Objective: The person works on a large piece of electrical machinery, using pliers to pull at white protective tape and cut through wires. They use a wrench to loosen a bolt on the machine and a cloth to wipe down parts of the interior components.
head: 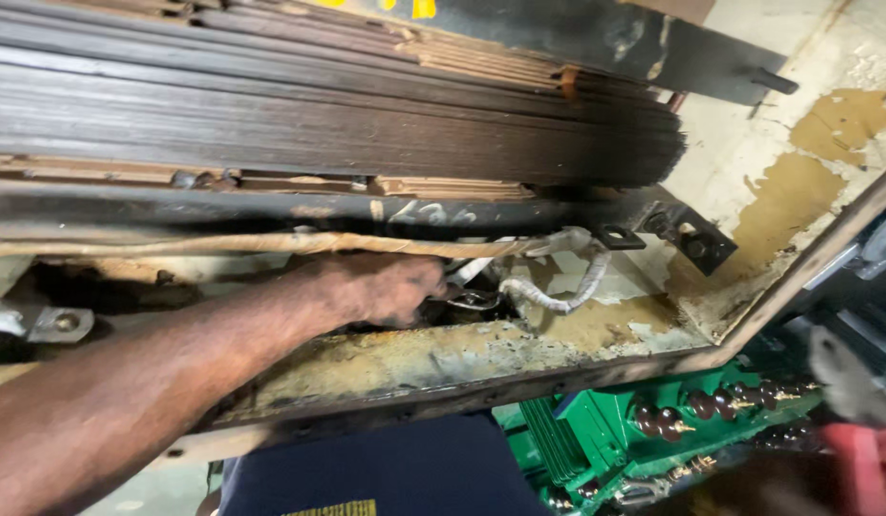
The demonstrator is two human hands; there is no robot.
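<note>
Reaching your left hand (386,287) under the dark stacked plates (319,124), you curled its fingers around something hidden beside white-wrapped leads (558,287), right hand unseen.

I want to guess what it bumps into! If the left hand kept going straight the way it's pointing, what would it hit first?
Probably the white wrapped cable, looped just past the left hand, which points to the right under the dark steel stack. Depth is hard to judge, so it might pass in front.
</note>
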